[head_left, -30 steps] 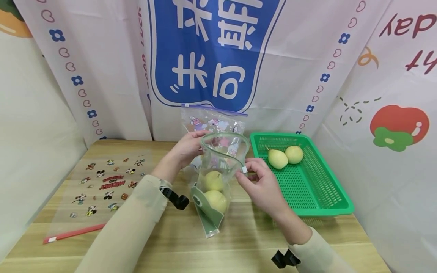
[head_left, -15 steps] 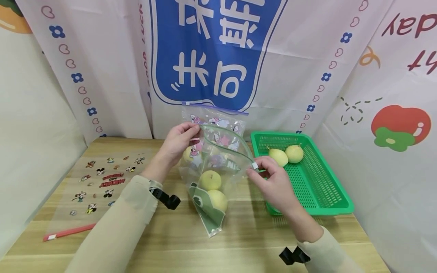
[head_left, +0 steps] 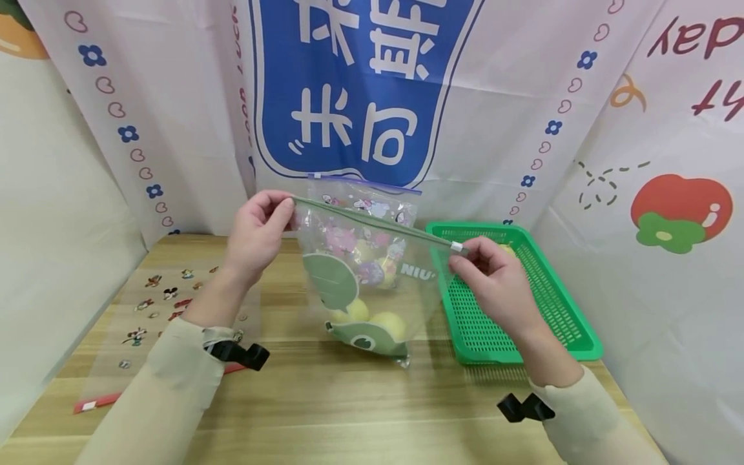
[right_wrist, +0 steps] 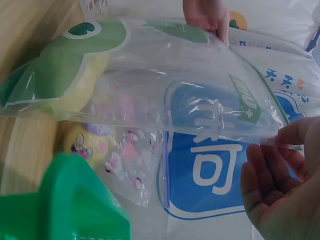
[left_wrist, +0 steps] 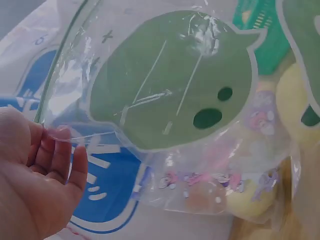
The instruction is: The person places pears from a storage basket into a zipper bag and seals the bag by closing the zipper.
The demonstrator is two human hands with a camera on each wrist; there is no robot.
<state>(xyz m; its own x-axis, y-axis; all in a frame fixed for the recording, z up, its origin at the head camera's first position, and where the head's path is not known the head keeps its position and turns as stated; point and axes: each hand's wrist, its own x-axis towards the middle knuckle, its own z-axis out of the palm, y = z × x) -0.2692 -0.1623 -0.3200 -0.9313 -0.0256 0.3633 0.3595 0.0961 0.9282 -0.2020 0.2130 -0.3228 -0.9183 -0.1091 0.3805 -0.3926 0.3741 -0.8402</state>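
Bag mouth point(head_left: 372, 221) straight (earlier a loop)

Free lane: wood tabletop point(head_left: 360, 407) before the green-printed zip bag point(head_left: 331, 281), between both forearms. Bag mouth drawn nearly flat; gap cannot be told. Behind: purple-zip bag point(head_left: 386, 199), then fabric backdrop point(head_left: 459, 155). Right: green basket point(head_left: 488, 357), its raised walls blocking low sideways passage; right hand point(head_left: 496, 278) above. Left: forearm over low, flat red-zip bag point(head_left: 95, 402).

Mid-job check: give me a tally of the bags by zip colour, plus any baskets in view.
Green-zip bag: 1
Purple-zip bag: 1
Red-zip bag: 1
Green basket: 1
Total: 4
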